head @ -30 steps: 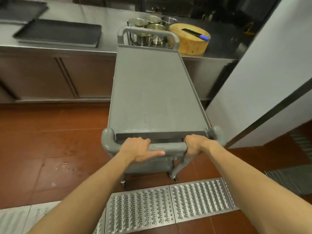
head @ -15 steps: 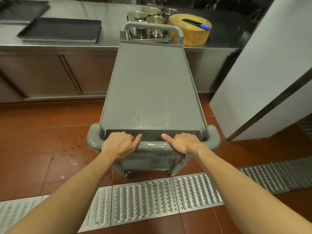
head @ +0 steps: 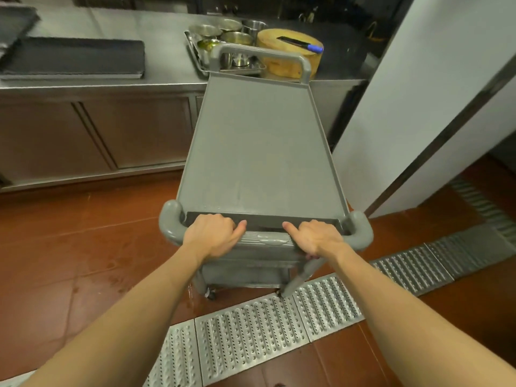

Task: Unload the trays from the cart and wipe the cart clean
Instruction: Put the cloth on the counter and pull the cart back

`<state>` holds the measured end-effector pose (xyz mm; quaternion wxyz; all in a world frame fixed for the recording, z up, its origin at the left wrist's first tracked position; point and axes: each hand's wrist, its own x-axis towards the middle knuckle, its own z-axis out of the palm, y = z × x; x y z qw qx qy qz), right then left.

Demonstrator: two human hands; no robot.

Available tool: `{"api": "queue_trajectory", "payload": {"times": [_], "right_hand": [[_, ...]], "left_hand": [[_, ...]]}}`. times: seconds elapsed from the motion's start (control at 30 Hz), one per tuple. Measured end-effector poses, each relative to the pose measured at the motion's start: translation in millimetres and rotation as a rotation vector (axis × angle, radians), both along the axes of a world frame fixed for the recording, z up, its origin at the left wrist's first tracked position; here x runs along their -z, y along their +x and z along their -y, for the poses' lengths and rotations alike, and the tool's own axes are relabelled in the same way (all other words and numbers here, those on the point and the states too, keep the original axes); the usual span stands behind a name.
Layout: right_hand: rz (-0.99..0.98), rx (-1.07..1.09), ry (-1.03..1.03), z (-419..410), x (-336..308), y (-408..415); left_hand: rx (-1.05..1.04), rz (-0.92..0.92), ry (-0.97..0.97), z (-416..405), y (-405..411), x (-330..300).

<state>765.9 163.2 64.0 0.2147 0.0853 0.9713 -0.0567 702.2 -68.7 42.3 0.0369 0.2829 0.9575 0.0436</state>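
Observation:
A grey plastic cart (head: 259,152) stands in front of me, its bare top shelf pointing at the steel counter. My left hand (head: 212,237) and my right hand (head: 315,237) both grip the cart's near handle bar (head: 265,238), thumbs pointing inward. Dark flat trays (head: 75,57) lie on the counter at the far left, with more dark trays (head: 15,22) stacked behind them. The cart's lower shelf is mostly hidden under the top.
The steel counter (head: 164,32) also carries a metal tray of steel pots (head: 223,37) and a round wooden chopping block (head: 290,54) with a knife on it. A white wall panel (head: 418,101) stands close on the right. Perforated drain grates (head: 251,331) cross the red tile floor.
The cart has swung and rolled: its far end now points further right, toward the chopping block. My hands shifted along the handle and sit more evenly spaced.

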Motion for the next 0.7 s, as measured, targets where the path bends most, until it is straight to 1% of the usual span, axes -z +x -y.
{"api": "queue_trajectory", "payload": {"times": [0.17, 0.37, 0.5, 0.63, 0.7], "right_hand": [[-0.040, 0.077, 0.007, 57, 9, 4], [-0.086, 0.114, 0.061, 109, 15, -6], [-0.171, 0.188, 0.074, 144, 15, -34], [-0.186, 0.272, 0.041, 174, 13, -63], [-0.189, 0.320, 0.029, 188, 11, -83]], "left_hand": [[0.098, -0.001, 0.005, 52, -15, -2], [0.204, 0.005, -0.016, 96, -49, -5], [0.265, 0.019, -0.036, 117, -98, -9], [0.336, 0.032, -0.109, 135, -145, -5], [0.345, 0.057, -0.114, 142, -171, -6]]}}
